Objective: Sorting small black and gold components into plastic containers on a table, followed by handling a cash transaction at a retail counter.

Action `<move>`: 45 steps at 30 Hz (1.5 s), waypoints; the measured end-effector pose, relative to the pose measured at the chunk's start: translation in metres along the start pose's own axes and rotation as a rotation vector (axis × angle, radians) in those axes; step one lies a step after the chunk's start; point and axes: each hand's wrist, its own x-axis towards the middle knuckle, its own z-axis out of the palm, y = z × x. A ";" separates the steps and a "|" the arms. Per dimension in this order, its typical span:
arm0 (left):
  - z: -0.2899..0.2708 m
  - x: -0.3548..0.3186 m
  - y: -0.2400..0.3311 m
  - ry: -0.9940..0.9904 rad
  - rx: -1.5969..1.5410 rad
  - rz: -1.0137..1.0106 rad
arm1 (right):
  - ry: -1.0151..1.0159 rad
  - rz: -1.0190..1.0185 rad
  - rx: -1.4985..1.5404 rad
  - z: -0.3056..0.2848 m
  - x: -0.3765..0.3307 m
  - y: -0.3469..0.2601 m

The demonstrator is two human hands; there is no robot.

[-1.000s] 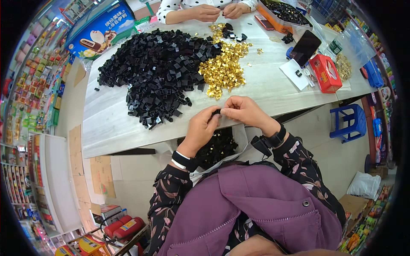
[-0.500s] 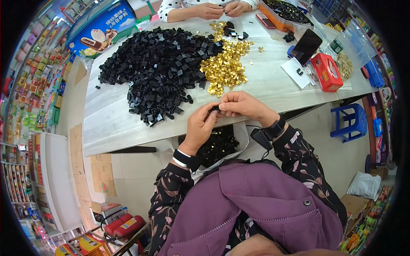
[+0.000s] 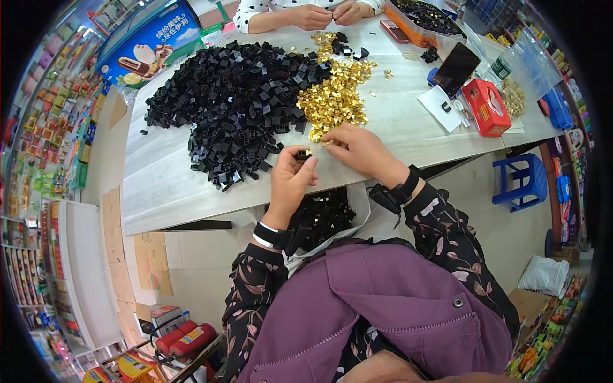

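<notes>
My left hand (image 3: 292, 182) pinches a small black plastic piece (image 3: 302, 154) between thumb and fingers, above the near part of the table. A bit of gold shows in that piece. At the near tip of a heap of small shiny gold-coloured pieces (image 3: 335, 99), my right hand (image 3: 357, 150) has its thumb and fingertips drawn together, with a glint of gold at them. Left of the gold heap, and touching it, lies a large heap of loose black plastic pieces (image 3: 233, 105).
Below the table edge, an open white bag (image 3: 363, 214) holds black pieces with gold bits. Across the table (image 3: 172, 191), another person's hands (image 3: 332, 15) work close together. A phone (image 3: 456, 69), a red box (image 3: 486, 108) and an orange tub (image 3: 415, 33) stand right. A blue stool (image 3: 527, 182) is beyond.
My hands, together on the black piece before, have come apart. The left moved slightly left and up with the piece; the right went forward to the gold heap.
</notes>
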 end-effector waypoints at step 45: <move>0.005 -0.008 -0.007 -0.093 0.209 0.139 | -0.193 0.340 0.848 0.008 -0.016 -0.017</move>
